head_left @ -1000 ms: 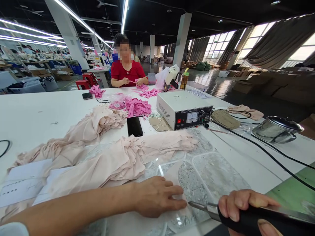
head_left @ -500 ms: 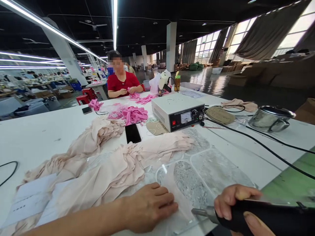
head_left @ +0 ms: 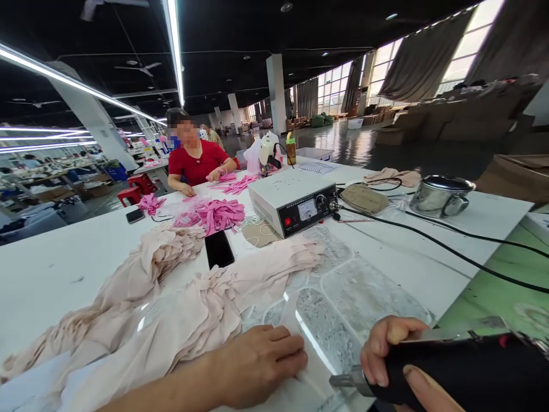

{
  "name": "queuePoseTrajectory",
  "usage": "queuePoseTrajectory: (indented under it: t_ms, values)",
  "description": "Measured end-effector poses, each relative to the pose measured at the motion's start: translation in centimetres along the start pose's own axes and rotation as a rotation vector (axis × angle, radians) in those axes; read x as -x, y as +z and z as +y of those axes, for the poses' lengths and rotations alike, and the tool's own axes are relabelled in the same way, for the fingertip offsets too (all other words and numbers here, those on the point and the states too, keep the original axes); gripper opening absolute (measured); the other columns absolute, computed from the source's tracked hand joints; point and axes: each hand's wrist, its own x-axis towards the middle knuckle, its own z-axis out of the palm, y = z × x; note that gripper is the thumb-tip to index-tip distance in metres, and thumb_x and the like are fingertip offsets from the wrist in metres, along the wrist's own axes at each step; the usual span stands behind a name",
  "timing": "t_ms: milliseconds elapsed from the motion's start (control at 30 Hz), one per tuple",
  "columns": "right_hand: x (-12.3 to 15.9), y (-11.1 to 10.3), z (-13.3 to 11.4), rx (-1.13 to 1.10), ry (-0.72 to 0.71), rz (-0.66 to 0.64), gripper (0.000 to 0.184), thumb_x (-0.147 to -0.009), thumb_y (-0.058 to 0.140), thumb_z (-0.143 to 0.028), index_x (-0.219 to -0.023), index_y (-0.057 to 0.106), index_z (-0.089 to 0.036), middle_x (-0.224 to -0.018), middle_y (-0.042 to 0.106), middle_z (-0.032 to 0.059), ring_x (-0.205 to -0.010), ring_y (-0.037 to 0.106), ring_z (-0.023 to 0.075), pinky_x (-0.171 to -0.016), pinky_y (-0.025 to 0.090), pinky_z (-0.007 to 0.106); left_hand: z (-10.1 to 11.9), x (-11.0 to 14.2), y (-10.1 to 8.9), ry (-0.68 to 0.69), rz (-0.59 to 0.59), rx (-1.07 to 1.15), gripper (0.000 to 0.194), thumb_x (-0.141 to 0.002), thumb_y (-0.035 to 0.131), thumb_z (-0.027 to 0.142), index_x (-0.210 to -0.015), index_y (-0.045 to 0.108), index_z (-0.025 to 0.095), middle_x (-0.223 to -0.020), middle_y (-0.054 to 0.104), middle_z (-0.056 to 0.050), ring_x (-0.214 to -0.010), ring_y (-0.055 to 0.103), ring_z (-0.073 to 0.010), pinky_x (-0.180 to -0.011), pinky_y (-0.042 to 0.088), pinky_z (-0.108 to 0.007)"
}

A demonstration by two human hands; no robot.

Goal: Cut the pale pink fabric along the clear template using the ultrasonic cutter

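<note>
My left hand (head_left: 268,363) lies over a thin pale pink fabric piece (head_left: 315,369), its bent fingers close together and pressing the cloth down. The piece lies on a glossy clear sheet with a grey stone pattern (head_left: 369,292). In my right hand (head_left: 381,346) is a black handheld ultrasonic tool (head_left: 463,366), fingers and thumb wrapped round its body. The tool's metal tip points left at the right edge of the fabric, close to it; whether they touch I cannot tell. Left of the sheet lies a fanned stack of pale pink cut pieces (head_left: 210,303).
A white control box (head_left: 291,200) with a dial stands beyond the sheet, its black cable (head_left: 429,232) running right. Nearby are a phone (head_left: 219,250), pink strips (head_left: 223,214), another fabric pile (head_left: 128,274) and a metal mug (head_left: 441,197). Across the table sits a person in red (head_left: 199,163).
The view has shifted, so the table things appear further left. The tool's tip stays near the fabric edge. The person opposite has moved their hands apart.
</note>
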Motion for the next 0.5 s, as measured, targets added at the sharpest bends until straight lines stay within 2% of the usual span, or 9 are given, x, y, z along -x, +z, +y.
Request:
queuePoseTrajectory:
  t_ms: [200,500]
  values:
    - [-0.05,-0.19,-0.12,-0.032,0.015,-0.019,0.005,-0.091,0.051,-0.032,-0.090,0.052,-0.028,-0.076,0.052,0.0000,-0.059,0.057,0.0159,-0.058,0.052,0.034,-0.25,-0.57,-0.47,0.001,0.024,0.025,0.019,-0.099,0.038,0.013,-0.110,0.053,0.013,-0.101,0.064,-0.008,-0.078,0.058,-0.0174,-0.067,0.046,-0.027]
    - [-0.16,-0.33,-0.43,-0.021,0.016,-0.042,0.007,-0.093,0.048,-0.033,-0.091,0.052,-0.027,-0.077,0.050,0.0001,-0.060,0.056,0.0152,-0.058,0.052,0.034,-0.08,-0.25,0.04,0.018,0.050,-0.009,0.020,-0.102,0.036,0.017,-0.110,0.053,0.013,-0.097,0.061,-0.007,-0.074,0.053,-0.0171,-0.063,0.041,-0.029]
